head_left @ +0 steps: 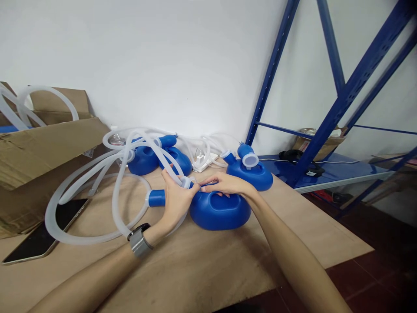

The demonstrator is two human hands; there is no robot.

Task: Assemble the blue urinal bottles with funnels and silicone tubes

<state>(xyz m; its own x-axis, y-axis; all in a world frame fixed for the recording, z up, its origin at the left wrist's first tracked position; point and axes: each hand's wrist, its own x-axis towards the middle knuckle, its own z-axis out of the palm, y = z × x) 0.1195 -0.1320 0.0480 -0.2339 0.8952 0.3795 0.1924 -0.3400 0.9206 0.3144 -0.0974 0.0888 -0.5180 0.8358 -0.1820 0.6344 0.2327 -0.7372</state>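
Observation:
A blue plastic urinal bottle [220,213] with a moulded handle sits before me on the wooden table. My left hand [177,198] is closed round its neck, just below the whitish collar [185,181]. Fingers of my right hand [224,183] pinch at the base of the neck and rest over the handle; whatever lies between the fingertips is hidden. Long translucent hose [119,195] loops from near the collar out to the left. Beside my left hand lies a blue cylindrical end piece [157,198] with a pale rim, partly covered by the hand.
Similar blue bottles [143,160] stand behind on the left, and another bottle [257,176] with a capped mouthpiece stands at right. A cardboard box [48,152], a dark tablet-like device [42,237], a power strip [205,161] and a blue metal rack [321,117] surround the table [202,269].

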